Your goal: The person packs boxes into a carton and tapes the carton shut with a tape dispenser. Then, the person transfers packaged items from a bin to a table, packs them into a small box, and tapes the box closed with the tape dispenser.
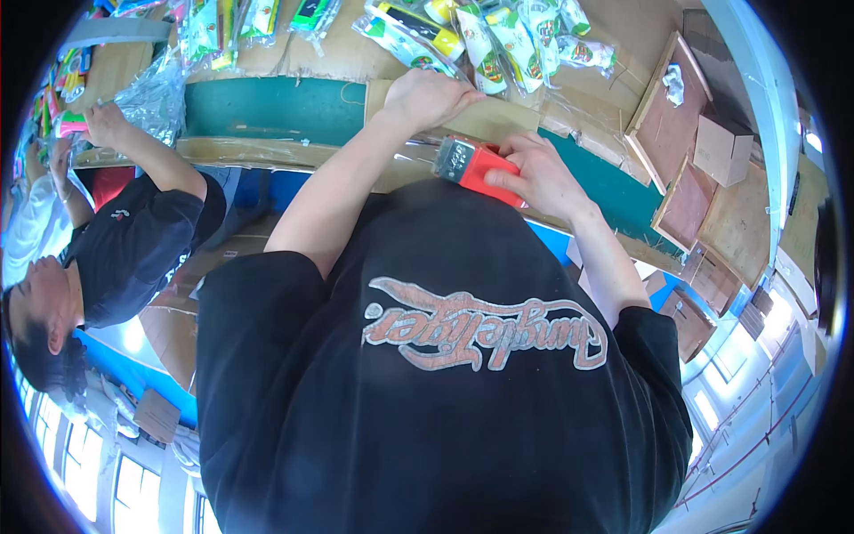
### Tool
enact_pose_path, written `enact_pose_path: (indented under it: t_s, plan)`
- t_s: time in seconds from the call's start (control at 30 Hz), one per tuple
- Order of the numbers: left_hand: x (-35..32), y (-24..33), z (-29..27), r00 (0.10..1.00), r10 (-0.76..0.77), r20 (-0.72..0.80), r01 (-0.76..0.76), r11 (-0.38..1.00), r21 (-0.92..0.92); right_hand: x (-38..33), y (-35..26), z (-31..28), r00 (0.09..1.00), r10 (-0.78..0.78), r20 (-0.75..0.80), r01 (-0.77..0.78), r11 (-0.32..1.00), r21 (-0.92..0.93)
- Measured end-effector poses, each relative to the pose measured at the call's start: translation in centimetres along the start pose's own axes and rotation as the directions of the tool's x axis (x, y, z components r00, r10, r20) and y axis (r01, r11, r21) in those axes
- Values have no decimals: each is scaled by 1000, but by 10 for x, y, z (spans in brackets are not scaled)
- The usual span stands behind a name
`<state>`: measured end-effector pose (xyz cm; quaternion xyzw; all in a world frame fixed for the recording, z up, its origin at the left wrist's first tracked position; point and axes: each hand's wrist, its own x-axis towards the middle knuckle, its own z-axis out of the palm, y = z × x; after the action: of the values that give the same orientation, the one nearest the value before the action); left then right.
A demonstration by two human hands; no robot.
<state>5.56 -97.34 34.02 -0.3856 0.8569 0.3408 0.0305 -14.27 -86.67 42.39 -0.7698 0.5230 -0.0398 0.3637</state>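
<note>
Packets (485, 40), green-yellow, lie beyond left hand (427, 93) on table (276, 111).

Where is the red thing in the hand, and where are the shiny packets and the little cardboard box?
Red tool (487, 171), head view: on its red body.
Shiny packets (485, 40), head view: on a middle packet in the row.
Small cardboard box (722, 149), head view: on its front side.

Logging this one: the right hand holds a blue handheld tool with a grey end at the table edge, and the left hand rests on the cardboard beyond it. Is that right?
Not quite. The tool in the right hand is red with a grey end, not blue, as the head view shows. The rest stands: it is held at the table edge, and the left hand rests on the cardboard beyond it.
</note>
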Motion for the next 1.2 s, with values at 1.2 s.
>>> enact_pose_path:
  t_s: [1.2]
  plan:
    - [-26, 44, 26, 947, 152, -284, -111, 982, 155, -27, 57, 22, 631, 773, 59, -601, 536, -594]
